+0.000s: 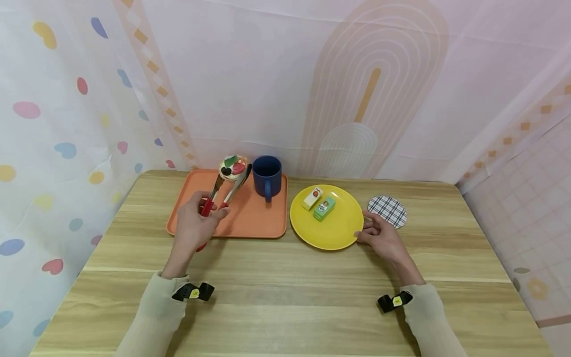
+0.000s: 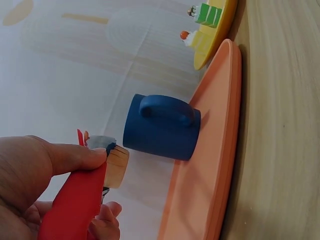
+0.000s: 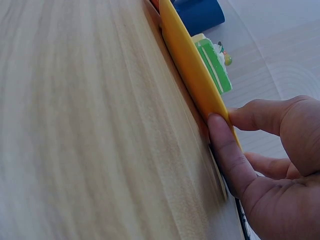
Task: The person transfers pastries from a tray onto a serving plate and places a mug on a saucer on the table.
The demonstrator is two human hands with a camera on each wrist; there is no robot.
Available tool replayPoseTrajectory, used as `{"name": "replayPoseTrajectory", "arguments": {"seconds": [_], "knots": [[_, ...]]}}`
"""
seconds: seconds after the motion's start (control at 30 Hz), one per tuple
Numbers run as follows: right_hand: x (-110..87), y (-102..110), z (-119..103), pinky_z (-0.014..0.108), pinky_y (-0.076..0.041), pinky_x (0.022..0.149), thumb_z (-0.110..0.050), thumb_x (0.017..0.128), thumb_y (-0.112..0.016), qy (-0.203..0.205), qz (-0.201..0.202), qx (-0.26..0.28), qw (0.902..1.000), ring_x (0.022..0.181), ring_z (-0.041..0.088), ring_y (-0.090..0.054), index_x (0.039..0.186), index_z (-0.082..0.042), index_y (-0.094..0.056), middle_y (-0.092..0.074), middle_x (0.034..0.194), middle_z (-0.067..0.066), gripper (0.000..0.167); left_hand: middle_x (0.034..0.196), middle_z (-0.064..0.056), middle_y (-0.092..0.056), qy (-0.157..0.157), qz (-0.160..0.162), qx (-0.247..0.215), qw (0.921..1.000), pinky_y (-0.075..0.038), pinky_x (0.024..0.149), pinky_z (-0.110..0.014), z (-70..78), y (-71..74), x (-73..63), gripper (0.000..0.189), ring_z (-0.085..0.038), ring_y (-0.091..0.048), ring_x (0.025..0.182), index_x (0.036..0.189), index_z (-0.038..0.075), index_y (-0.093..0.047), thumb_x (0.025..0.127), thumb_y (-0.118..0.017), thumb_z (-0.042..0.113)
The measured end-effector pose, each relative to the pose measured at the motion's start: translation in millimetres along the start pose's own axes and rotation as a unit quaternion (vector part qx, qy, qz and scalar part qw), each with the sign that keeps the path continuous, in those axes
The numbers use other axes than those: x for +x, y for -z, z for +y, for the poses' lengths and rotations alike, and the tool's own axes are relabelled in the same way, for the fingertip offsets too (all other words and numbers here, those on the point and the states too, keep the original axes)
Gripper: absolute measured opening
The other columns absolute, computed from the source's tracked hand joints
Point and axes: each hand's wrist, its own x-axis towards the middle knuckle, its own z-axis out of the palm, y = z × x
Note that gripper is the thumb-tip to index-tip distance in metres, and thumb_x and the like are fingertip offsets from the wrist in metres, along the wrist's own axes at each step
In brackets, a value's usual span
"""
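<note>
We've got the red-handled metal tongs [image 1: 237,184] gripped in our left hand [image 1: 198,220], raised over the flat orange rectangular tray [image 1: 254,218]. Long axis slants away from us and a bit right; handles near, dark tips far. Tips sit astride the round fruit-topped tart [image 1: 232,168], left of the blue cylindrical mug [image 1: 267,176]. Tart looks clamped; contact at both tips is hard to confirm. Our right hand [image 1: 380,238] pinches the round yellow plate [image 1: 327,235] at its right rim.
</note>
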Motion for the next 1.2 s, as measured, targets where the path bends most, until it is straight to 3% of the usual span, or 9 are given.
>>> {"name": "replayPoseTrajectory", "arguments": {"seconds": [0.43,0.9,1.2], "knots": [[-1.0,0,-1,0.019,-0.056,0.078,-0.008,0.095,-0.071,0.0,-0.001,-0.003,1.0,0.099,0.018,-0.067,0.157,-0.003,-0.035,-0.063,0.13,0.025,0.071,0.097,-0.018,-0.067,-0.029,0.018,0.007,0.9994,-0.044,0.068,-0.033,12.5,-2.8,-4.8,0.051,-0.027,-0.057,0.078,0.127,0.001,-0.059,0.091,-0.079,0.032],[-0.3,1,-1,0.018,-0.054,0.078,-0.012,0.095,-0.072,-0.005,0.0,-0.005,1.0,0.1,0.018,-0.066,0.157,-0.003,-0.035,-0.062,0.131,0.025,0.073,0.098,-0.019,-0.066,-0.041,0.007,0.001,0.9991,-0.045,0.067,-0.033,22.7,-7.2,-7.2,0.05,-0.025,-0.055,0.074,0.128,0.002,-0.058,0.092,-0.078,0.03],[0.1,1,0,0.018,-0.054,0.077,-0.01,0.095,-0.072,-0.002,-0.001,-0.001,1.0,0.098,0.017,-0.066,0.157,-0.004,-0.036,-0.063,0.131,0.026,0.072,0.102,-0.018,-0.068,-0.05,-0.002,-0.008,0.9987,-0.046,0.071,-0.034,29.2,-12.4,-8.2,0.048,-0.025,-0.057,0.079,0.129,0.002,-0.058,0.092,-0.077,0.027]]}}
